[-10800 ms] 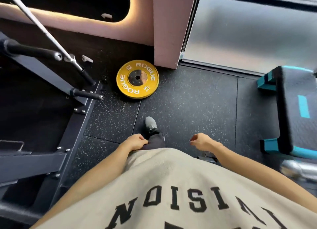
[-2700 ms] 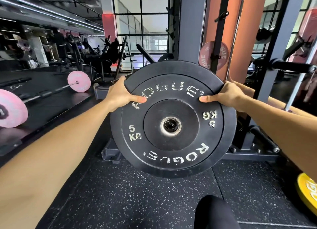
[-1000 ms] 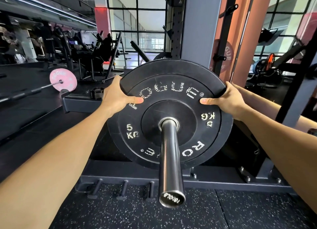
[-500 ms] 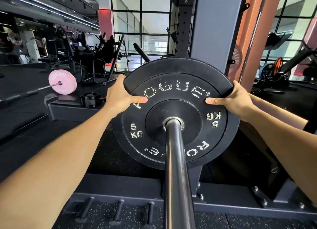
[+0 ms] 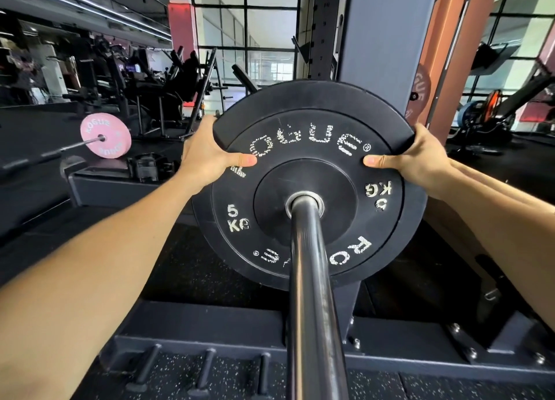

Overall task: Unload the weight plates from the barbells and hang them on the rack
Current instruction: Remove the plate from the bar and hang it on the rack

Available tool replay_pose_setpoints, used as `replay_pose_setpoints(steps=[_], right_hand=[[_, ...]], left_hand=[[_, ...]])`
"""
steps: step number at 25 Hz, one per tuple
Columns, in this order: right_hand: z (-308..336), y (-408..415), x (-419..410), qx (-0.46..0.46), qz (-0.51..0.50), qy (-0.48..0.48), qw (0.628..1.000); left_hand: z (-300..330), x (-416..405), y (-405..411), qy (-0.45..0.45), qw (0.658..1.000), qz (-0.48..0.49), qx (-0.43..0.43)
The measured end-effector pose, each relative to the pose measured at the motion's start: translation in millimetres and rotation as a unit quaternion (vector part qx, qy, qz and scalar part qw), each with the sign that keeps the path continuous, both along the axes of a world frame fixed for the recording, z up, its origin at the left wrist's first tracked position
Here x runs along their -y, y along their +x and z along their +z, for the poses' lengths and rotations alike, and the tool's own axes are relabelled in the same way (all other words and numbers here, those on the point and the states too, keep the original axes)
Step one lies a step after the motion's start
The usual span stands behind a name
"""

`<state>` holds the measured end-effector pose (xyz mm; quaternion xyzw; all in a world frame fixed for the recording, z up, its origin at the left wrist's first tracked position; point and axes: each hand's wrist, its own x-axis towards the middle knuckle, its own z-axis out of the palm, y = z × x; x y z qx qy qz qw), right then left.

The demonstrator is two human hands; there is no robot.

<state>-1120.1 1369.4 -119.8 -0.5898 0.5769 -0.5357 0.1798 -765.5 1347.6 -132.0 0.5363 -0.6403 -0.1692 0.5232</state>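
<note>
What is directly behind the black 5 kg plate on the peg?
Behind the black rubber 5 kg plate, the grey rack upright rises; another dark plate's edge peeks out lower left. The peg's base is covered.

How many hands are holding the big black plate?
2. The left hand grips the plate at its upper left edge, and the right hand grips its upper right edge. The plate sits on a steel peg.

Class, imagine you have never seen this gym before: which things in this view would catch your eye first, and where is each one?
First the big black 5 kg plate at centre, threaded on a steel peg that runs toward the camera. The left hand and right hand grip its upper rim on either side. Next, a pink plate on a barbell, far left on the floor.
</note>
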Motion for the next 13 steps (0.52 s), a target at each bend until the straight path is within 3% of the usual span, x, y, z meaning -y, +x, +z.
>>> replay_pose_setpoints(steps=[7, 10, 13], right_hand=[[7, 5, -4, -0.032, -0.022, 0.04, 0.998], [13, 17, -11, -0.126, -0.104, 0.075, 0.984], [27, 38, -20, -0.236, -0.17, 0.079, 0.954]], left_hand=[[-4, -1, 2, 0.01, 0.999, 0.033, 0.018], [-4, -3, 1, 0.033, 0.996, 0.063, 0.059], [7, -4, 15, 0.088, 0.982, 0.064, 0.156]])
